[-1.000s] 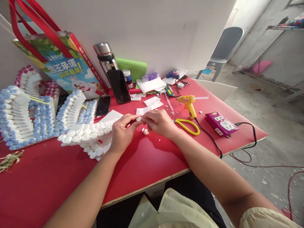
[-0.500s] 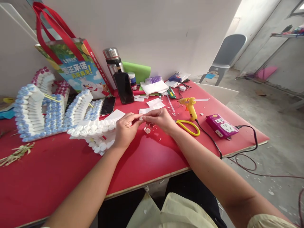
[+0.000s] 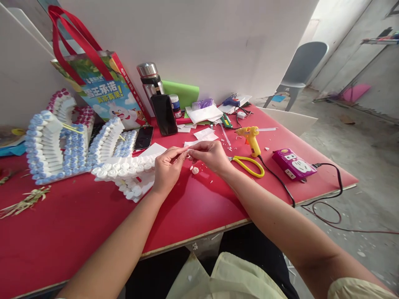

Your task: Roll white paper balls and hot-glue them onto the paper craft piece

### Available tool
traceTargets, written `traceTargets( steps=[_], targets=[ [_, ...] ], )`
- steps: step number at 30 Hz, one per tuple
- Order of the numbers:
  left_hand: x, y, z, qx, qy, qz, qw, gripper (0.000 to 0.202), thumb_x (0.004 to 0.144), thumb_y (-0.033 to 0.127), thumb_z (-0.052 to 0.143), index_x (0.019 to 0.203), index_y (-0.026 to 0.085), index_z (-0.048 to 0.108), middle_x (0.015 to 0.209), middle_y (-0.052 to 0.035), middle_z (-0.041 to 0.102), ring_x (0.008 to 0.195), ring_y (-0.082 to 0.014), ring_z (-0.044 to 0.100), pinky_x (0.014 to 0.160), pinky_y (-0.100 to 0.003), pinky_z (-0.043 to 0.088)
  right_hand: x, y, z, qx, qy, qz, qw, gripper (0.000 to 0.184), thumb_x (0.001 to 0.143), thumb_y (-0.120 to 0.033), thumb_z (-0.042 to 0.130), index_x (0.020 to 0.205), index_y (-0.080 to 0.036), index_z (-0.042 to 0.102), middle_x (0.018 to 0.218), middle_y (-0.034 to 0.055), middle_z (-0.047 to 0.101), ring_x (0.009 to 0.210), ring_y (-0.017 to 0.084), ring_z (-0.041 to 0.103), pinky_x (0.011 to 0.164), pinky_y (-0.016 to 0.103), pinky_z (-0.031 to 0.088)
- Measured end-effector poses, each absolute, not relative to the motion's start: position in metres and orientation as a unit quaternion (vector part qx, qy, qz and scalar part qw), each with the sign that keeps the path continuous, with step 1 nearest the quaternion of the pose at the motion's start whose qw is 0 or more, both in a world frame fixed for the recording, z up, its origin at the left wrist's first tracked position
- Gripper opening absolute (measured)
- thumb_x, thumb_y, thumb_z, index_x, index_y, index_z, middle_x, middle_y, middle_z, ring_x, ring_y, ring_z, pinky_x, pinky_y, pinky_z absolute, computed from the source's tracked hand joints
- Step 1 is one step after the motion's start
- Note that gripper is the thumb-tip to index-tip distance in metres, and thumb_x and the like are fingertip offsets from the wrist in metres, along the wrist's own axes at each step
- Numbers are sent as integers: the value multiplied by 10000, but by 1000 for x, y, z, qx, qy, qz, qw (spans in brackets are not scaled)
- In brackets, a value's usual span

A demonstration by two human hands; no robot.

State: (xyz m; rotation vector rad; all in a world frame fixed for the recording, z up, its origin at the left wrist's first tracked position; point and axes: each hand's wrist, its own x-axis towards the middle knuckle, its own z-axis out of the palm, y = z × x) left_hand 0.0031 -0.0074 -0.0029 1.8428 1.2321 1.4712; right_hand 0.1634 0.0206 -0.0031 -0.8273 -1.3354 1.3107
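Note:
My left hand and my right hand meet above the red table, fingertips pinched together on a small white piece. A small white round piece lies on the table just below them. Left of my left hand sits a white model of glued caps on foam board. Yellow-handled scissors lie right of my right hand, and a yellow glue gun stands behind them.
A blue-capped model stands at the left before a red-handled bag. A flask, two phones, paper scraps and a purple power strip with cables crowd the back and right. A grey chair stands beyond.
The view has shifted slightly, so everything sits a little further right. Both hands stay pinched together on the small white piece, working it slightly.

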Motion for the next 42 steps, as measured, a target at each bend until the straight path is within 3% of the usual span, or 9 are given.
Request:
traceTargets(
  steps=[4, 9, 13, 17, 21, 25, 29, 35, 42],
  targets=[
    [5, -6, -7, 676, 448, 538, 228, 230, 907, 334, 653, 1044, 199, 780, 922, -57, 730, 844, -171, 666, 806, -293, 520, 161, 22, -3, -361, -549, 535, 530, 163, 695, -271, 754, 740, -115, 741, 619, 32, 700, 576, 138, 651, 596, 261, 562],
    [5, -4, -5, 735, 452, 479, 162, 277, 918, 308, 627, 1151, 203, 735, 1026, -88, 715, 915, -195, 670, 862, -314, 508, 166, 26, -2, -353, -522, 591, 503, 238, 676, -321, 796, 761, -104, 745, 605, 31, 689, 562, 126, 631, 589, 258, 558],
    [3, -5, -4, 738, 471, 462, 141, 250, 897, 322, 650, 1093, 205, 751, 968, -82, 720, 891, -204, 666, 862, -329, 501, 171, 25, 0, -360, -580, 561, 468, 257, 745, -368, 765, 769, -113, 753, 589, 22, 674, 541, 114, 606, 556, 237, 522],
    [2, -2, -2, 638, 466, 521, 322, 281, 826, 367, 732, 1042, 190, 764, 945, -77, 739, 839, -187, 664, 804, -319, 512, 177, 22, 10, -372, -582, 563, 453, 356, 797, -467, 725, 733, -117, 722, 603, 36, 681, 470, 102, 577, 468, 223, 472],
    [3, 0, 3, 441, 431, 542, 572, 258, 715, 302, 822, 919, 158, 753, 791, -42, 703, 687, -127, 625, 677, -275, 520, 181, 24, 17, -396, -519, 540, 531, 465, 834, -576, 656, 732, -125, 703, 625, 42, 670, 420, 81, 524, 392, 210, 391],
    [2, -3, 10, 352, 397, 506, 680, 132, 735, 230, 787, 826, 149, 736, 746, -43, 662, 685, -117, 625, 642, -245, 532, 181, 21, 20, -356, -555, 511, 551, 412, 826, -539, 684, 760, -134, 705, 629, 13, 632, 442, 76, 491, 426, 220, 377],
    [0, -4, 13, 332, 378, 500, 705, 65, 742, 187, 768, 779, 153, 727, 727, -35, 651, 673, -108, 618, 664, -242, 541, 179, 16, 21, -352, -615, 482, 515, 283, 825, -417, 702, 845, -135, 720, 628, -17, 588, 505, 76, 464, 496, 221, 402],
    [0, -4, 11, 375, 392, 518, 661, 157, 711, 203, 818, 849, 151, 765, 836, -56, 727, 709, -121, 639, 701, -271, 536, 178, 14, 15, -333, -709, 377, 494, 269, 804, -276, 714, 1050, -166, 716, 1009, 46, 621, 716, 98, 574, 645, 231, 489],
    [1, -7, 10, 420, 379, 521, 639, 248, 712, 233, 847, 937, 148, 789, 877, -55, 743, 768, -119, 644, 771, -263, 510, 177, 15, 12, -341, -752, 248, 507, 82, 853, -207, 645, 887, -180, 714, 837, 18, 598, 650, 101, 528, 626, 247, 467]
  ],
)
